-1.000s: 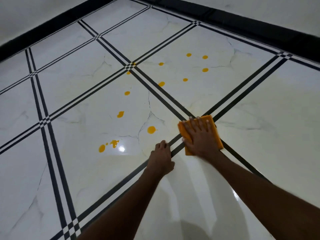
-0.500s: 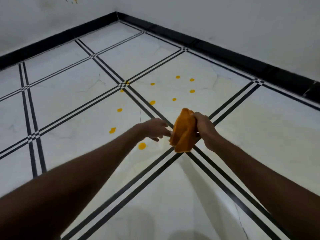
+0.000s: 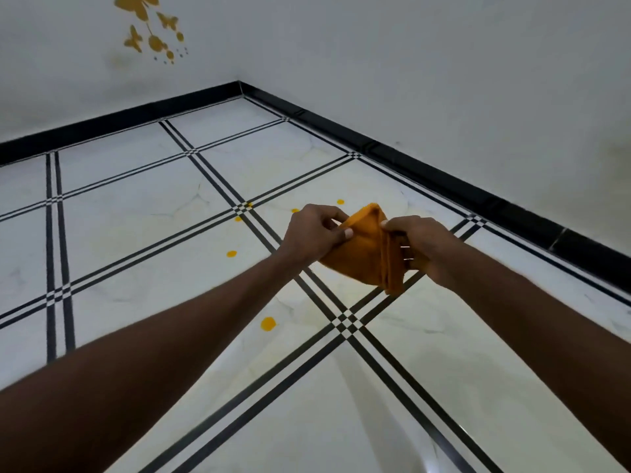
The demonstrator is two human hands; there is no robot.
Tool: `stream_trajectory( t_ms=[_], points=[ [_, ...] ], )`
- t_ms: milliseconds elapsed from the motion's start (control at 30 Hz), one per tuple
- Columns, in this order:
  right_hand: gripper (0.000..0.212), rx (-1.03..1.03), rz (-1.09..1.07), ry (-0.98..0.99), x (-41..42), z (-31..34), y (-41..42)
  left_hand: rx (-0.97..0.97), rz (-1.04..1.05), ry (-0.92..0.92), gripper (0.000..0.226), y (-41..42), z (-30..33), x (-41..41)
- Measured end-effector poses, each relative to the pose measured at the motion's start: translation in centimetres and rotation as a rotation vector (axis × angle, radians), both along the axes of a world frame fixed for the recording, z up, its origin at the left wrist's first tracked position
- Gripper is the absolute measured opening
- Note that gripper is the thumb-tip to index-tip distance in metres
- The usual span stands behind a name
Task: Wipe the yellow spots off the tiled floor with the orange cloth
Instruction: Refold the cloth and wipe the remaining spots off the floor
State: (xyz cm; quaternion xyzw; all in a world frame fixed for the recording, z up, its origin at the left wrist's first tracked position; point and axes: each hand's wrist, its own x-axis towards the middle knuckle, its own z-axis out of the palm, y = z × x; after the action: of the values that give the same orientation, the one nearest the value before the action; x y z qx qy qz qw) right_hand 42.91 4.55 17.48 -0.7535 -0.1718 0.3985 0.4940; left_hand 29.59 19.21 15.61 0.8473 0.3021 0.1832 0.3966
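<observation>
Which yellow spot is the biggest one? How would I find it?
Find the crossing of black lines on the floor below the orange cloth. Just left of it sits the biggest yellow spot, nearest the person; the other spots lie farther off and look smaller.
</observation>
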Motion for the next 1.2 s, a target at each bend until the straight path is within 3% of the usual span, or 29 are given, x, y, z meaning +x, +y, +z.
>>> stream_trajectory(
  t_ms=[167,300,433,500,633,733,800,867,933,1100,1200],
  points=[
    [0.035,-0.035,0.039,-0.161,-0.1,1.7,0.2,0.023,-0.132,-0.126,0.037,-1.1,2.0,1.2],
    [0.036,-0.005,0.039,-0.192,-0.6,1.8,0.3,0.223,-0.054,-0.198,0.021,-2.0,2.0,2.6],
    [0.032,0.003,-0.131,-0.07,-0.4,1.6,-0.2,0.255,-0.061,-0.253,0.01,-2.3,2.5,2.2],
    [0.026,-0.019,-0.234,-0.033,0.3,2.1,-0.6,0.226,-0.175,-0.157,0.009,-1.9,4.0,0.8],
    [0.021,0.117,-0.265,0.017,1.2,3.3,-1.3,-0.139,-0.511,0.289,0.01,-0.9,5.3,-1.9],
    [0.036,0.3,-0.295,0.166,0.8,3.9,-1.1,-0.243,-0.505,0.439,0.016,-0.6,3.6,-2.2],
    [0.036,0.36,-0.239,0.199,0.4,4.2,-0.7,-0.291,-0.396,0.355,0.027,-0.6,2.4,-1.6],
    [0.031,0.403,-0.174,0.228,-0.1,4.6,-0.5,-0.425,-0.28,0.227,0.058,-0.5,2.2,-0.9],
    [0.026,0.445,-0.112,0.254,-0.5,5.3,-0.5,-0.584,-0.283,0.136,0.07,-0.5,2.5,-0.4],
    [0.03,0.537,-0.055,0.357,0.0,6.7,-1.1,-0.723,-0.363,-0.062,0.021,-0.6,4.2,0.2],
    [0.04,0.575,-0.12,0.334,1.0,6.8,-1.5,-0.518,-0.254,-0.142,0.027,-1.1,5.8,0.3]
  ],
)
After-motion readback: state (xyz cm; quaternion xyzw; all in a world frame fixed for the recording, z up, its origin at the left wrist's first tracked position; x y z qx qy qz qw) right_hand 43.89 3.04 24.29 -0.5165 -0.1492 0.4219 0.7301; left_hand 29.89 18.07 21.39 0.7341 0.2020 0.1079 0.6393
